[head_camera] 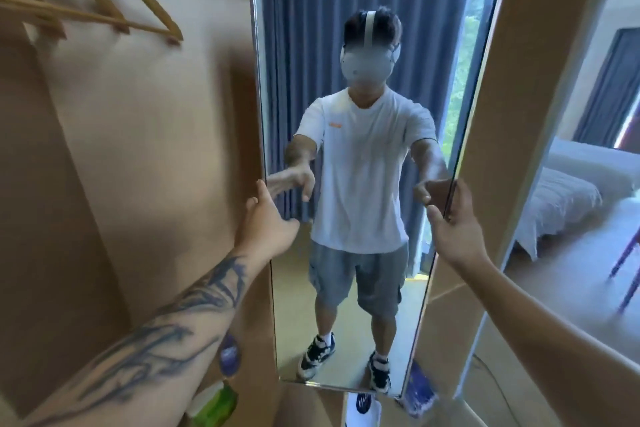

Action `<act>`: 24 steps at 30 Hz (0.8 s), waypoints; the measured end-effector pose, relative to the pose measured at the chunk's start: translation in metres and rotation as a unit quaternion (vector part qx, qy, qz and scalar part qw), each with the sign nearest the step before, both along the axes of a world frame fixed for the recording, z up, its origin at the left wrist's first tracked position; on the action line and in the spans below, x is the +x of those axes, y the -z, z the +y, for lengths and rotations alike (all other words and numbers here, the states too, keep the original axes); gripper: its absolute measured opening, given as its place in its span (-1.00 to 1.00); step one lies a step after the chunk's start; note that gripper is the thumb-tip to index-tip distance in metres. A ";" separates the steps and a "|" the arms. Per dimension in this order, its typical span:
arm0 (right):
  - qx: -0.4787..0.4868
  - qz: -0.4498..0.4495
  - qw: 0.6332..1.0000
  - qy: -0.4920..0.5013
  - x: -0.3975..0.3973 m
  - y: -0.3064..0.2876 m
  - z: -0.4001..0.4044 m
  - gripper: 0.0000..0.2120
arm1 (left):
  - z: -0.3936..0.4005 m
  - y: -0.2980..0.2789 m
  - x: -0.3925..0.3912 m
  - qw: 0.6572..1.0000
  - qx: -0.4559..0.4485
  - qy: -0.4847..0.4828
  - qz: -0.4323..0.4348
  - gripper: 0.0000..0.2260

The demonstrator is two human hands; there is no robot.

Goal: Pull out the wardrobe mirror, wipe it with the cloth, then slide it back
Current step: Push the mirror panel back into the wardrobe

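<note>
The tall frameless wardrobe mirror (363,270) stands straight ahead of me and reflects a person in a white T-shirt with both arms stretched out. My left hand (268,215) reaches to the mirror's left edge with its fingers straight, the fingertips touching that edge. My right hand (453,222) grips the mirror's right edge at about the same height, thumb on the glass front and fingers round behind the edge. No cloth is in view.
Wooden hangers (114,7) hang inside the wardrobe at upper left. A wardrobe side panel (512,107) rises right of the mirror, with a bed (571,194) beyond it. A green-and-white packet (214,402) and a blue package (420,388) lie below the mirror.
</note>
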State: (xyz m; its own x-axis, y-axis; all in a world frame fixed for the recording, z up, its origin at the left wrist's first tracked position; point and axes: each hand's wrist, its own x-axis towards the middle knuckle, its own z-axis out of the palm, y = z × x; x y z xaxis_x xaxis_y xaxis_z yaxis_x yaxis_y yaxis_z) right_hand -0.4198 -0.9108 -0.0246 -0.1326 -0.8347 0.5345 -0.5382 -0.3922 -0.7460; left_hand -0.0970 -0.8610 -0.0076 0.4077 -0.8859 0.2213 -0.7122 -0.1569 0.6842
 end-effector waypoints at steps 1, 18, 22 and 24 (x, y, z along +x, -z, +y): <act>0.000 0.005 1.000 0.012 0.003 -0.002 0.007 -0.60 | -0.001 0.001 0.003 1.000 0.017 0.009 -0.001 -0.03; -0.049 -0.058 0.981 0.178 0.051 0.021 0.062 -0.53 | 0.014 0.019 0.043 0.978 0.098 0.153 -0.098 -0.15; -0.085 -0.033 0.978 0.185 0.055 0.028 0.075 -0.50 | 0.018 0.030 0.041 0.970 0.110 0.185 -0.115 -0.16; -0.098 -0.024 0.977 0.188 0.057 0.031 0.080 -0.48 | 0.018 0.031 0.039 0.967 0.110 0.200 -0.113 -0.16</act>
State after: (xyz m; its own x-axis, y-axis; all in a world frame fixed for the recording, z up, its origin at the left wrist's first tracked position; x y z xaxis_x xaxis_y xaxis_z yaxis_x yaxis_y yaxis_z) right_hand -0.3625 -0.8307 -0.0553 -0.4398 -0.6037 0.6649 -0.6376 -0.3115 -0.7046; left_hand -0.0578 -0.8426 -0.0389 -0.0137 -0.9985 0.0538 -0.8738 0.0381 0.4847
